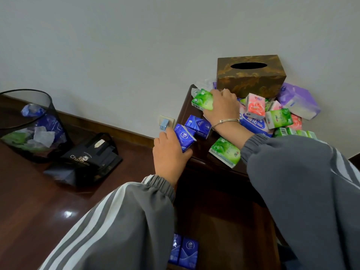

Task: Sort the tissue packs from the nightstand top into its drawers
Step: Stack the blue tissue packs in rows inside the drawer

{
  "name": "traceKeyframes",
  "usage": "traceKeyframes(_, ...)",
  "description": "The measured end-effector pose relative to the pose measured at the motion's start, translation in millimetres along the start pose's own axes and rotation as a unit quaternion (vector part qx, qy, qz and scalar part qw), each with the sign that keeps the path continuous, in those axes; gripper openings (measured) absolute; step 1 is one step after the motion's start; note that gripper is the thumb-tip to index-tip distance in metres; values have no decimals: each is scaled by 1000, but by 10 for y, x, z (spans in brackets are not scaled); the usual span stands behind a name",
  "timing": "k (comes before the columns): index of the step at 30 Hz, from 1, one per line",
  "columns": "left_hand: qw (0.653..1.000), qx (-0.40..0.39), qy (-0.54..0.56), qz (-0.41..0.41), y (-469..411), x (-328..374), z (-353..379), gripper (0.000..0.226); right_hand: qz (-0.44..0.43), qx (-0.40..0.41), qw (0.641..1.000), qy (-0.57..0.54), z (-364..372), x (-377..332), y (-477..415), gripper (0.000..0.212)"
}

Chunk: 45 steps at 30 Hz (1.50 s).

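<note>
At far left a mesh wastebasket (pixel 29 123) and a black bag (pixel 87 158) sit on the floor, well apart from the work. The left hand (pixel 171 152) grips a blue tissue pack (pixel 184 139) at the near-left corner of the nightstand worktop (pixel 196 158), with the pack's long axis slanting up toward the wall socket (pixel 165 123). The open drawer (pixel 224 240) lies directly below this hand and holds two blue packs (pixel 184 250) side by side, long axes running away from the person. This hand is therefore the nearer one for the drop, and its pack probably needs a slight turn to match. Further right, the right hand (pixel 222 108) curls round one end of a green pack (pixel 202 100), just before the brown tissue box (pixel 251 75).
</note>
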<state>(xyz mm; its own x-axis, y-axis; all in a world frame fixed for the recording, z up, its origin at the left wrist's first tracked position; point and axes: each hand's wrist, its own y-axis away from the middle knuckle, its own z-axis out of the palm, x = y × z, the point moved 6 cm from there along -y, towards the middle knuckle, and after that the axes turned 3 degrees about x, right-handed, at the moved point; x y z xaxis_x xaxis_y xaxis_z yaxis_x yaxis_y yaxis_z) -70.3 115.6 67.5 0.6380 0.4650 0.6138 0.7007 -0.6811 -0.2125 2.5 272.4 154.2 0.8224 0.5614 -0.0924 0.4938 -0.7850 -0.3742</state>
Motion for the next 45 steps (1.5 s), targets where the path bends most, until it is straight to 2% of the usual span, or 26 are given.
traceKeyframes(3,1000,3,-1,2,-2,7,-5,68,15,-25,997,-66,-177,304,333,59)
traceKeyframes(7,1000,5,-4,0,-5,-1,1,60,82,-52,992,-81,-404,922,884,59)
traceKeyframes(11,1000,9,-3,0,0,3,-4,62,155,-91,983,-42,-406,1359,1323,59)
traceKeyframes(16,1000,9,12,-7,30,37,-32,63,171,-155,973,22,-251,1399,1495,59)
traceKeyframes(18,1000,8,15,-3,39,41,-37,63,155,-135,977,51,-328,1319,1452,60)
traceKeyframes(19,1000,9,16,-2,39,42,-40,62,133,-98,986,39,-398,1238,1388,58)
traceKeyframes(21,1000,10,17,-4,36,33,-39,62,60,-17,997,-34,-520,966,1209,49)
traceKeyframes(22,1000,11,17,-5,37,30,-37,62,18,-1,998,-61,-524,793,1101,47)
traceKeyframes(25,1000,10,11,0,45,34,-35,60,-62,-62,994,-62,-250,314,727,47)
traceKeyframes(27,1000,8,1,8,44,39,-33,58,-59,-127,990,-27,26,152,495,44)
traceKeyframes(30,1000,9,7,15,44,40,-28,59,-21,-183,983,8,344,96,284,35)
traceKeyframes(33,1000,11,9,14,21,11,-11,65,-47,-188,981,21,481,70,249,34)
traceKeyframes(40,999,32,25,16,28,-34,15,60,-107,-192,971,-95,315,216,346,39)
traceKeyframes(45,998,36,48,10,35,-36,8,55,-125,-229,963,-63,335,153,281,79)
